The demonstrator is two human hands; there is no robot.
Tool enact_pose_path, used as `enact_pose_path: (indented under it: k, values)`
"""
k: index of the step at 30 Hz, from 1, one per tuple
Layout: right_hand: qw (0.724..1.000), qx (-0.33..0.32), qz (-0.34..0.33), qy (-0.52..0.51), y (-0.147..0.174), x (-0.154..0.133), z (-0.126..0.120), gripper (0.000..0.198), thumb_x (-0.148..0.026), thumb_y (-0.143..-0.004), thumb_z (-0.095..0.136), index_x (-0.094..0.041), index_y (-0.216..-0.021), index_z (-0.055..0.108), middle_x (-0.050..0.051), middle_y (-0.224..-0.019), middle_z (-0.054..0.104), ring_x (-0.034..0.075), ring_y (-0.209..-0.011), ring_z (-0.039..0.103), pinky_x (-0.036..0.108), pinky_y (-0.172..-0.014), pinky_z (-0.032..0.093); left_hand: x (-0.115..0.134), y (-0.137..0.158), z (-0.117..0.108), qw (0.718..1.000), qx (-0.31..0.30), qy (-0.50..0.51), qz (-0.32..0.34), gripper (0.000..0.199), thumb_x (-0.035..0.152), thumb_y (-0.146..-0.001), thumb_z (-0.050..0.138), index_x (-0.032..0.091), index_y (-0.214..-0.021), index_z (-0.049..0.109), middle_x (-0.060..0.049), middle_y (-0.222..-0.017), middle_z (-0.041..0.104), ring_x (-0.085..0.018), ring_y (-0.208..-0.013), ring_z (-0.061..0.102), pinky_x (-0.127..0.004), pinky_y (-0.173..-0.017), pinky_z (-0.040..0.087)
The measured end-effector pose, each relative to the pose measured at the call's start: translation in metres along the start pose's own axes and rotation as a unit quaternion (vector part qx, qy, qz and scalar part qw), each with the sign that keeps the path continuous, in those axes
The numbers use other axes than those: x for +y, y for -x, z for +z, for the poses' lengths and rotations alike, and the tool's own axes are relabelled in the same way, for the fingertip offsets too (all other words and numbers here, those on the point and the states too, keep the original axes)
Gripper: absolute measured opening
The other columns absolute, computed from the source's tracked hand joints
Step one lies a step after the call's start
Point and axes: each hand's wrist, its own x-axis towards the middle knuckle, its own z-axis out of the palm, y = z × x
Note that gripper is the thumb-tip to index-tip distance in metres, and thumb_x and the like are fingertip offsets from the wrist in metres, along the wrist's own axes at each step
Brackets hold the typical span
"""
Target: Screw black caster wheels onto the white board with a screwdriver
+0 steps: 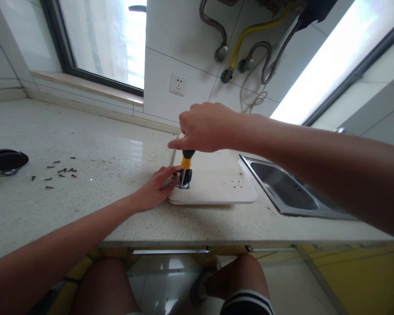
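Note:
My right hand (206,127) is wrapped around the handle of a yellow and black screwdriver (185,162), which points down. Its shaft meets a black caster wheel (188,176) with a metal plate, at the near left corner of a white board (210,181). From the left side, my left hand (159,187) pinches that caster, thumb and fingers against it. Whether a screw sits under the tip is too small to tell. Several screw holes show near the board's right corner.
Several dark screws (62,170) lie scattered on the speckled countertop (118,131), with black casters (8,159) at the far left. A steel sink (282,186) is set in at the right. Behind are a wall socket (177,84) and a yellow pipe (249,30).

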Motion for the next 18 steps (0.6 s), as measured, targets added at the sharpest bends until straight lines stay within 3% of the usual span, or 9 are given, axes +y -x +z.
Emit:
enact_pose_path:
  k: [4, 6, 9, 13, 15, 18]
  values:
    - [0.995, -0.066, -0.070, 0.025, -0.0014, -0.0030, -0.0055, 0.046, -0.063, -0.081, 0.089, -0.025, -0.107, 0.083, 0.006, -0.091, 0.073, 0.025, -0.086, 0.068, 0.036, -0.076, 0.044, 0.0000, 0.0000, -0.0003, 1.000, -0.003, 0.002, 0.007, 0.048, 0.026, -0.109, 0.052, 0.026, -0.157, 0.056, -0.010, -0.127, 0.075, -0.028, -0.120, 0.068, -0.054, -0.111, 0.055]
    - [0.996, -0.037, -0.075, 0.007, -0.0007, -0.0052, -0.0072, 0.043, -0.063, -0.088, 0.082, -0.023, -0.105, 0.082, 0.007, -0.087, 0.072, 0.025, -0.087, 0.068, 0.036, -0.074, 0.043, -0.0001, 0.0002, -0.0003, 1.000, -0.003, 0.002, 0.006, 0.049, 0.025, -0.108, 0.053, 0.026, -0.157, 0.057, -0.011, -0.128, 0.074, -0.028, -0.120, 0.068, -0.055, -0.112, 0.055]
    - [1.000, -0.007, -0.029, -0.001, 0.0000, -0.0081, -0.0081, 0.063, -0.078, -0.097, 0.061, -0.018, -0.095, 0.082, 0.011, -0.080, 0.069, 0.027, -0.087, 0.067, 0.037, -0.072, 0.042, -0.0014, 0.0006, 0.0006, 1.000, 0.000, -0.002, 0.005, 0.049, 0.024, -0.107, 0.053, 0.028, -0.156, 0.057, -0.009, -0.127, 0.074, -0.028, -0.121, 0.067, -0.055, -0.112, 0.055]
    - [0.994, -0.045, -0.094, 0.025, 0.0002, -0.0087, -0.0099, 0.039, -0.058, -0.083, 0.089, -0.025, -0.104, 0.082, 0.006, -0.089, 0.073, 0.025, -0.093, 0.068, 0.034, -0.074, 0.041, -0.0048, 0.0007, 0.0032, 1.000, 0.015, -0.002, 0.014, 0.047, 0.026, -0.107, 0.054, 0.028, -0.154, 0.058, -0.008, -0.125, 0.075, -0.028, -0.118, 0.068, -0.053, -0.110, 0.056]
    - [0.995, -0.032, -0.086, 0.029, 0.0002, -0.0078, -0.0087, 0.040, -0.060, -0.090, 0.083, -0.025, -0.107, 0.082, 0.007, -0.088, 0.073, 0.027, -0.094, 0.068, 0.036, -0.075, 0.042, -0.0056, 0.0006, 0.0040, 1.000, 0.016, -0.002, 0.019, 0.047, 0.025, -0.107, 0.054, 0.029, -0.154, 0.057, -0.008, -0.126, 0.075, -0.027, -0.118, 0.069, -0.053, -0.110, 0.056]
    - [0.999, -0.019, -0.013, 0.046, 0.0015, -0.0029, -0.0054, 0.063, -0.078, -0.099, 0.058, -0.019, -0.097, 0.082, 0.013, -0.083, 0.070, 0.029, -0.084, 0.066, 0.039, -0.071, 0.041, -0.0042, 0.0003, 0.0034, 1.000, 0.018, -0.002, 0.019, 0.047, 0.025, -0.108, 0.052, 0.030, -0.155, 0.058, -0.008, -0.124, 0.076, -0.027, -0.116, 0.069, -0.052, -0.110, 0.057]
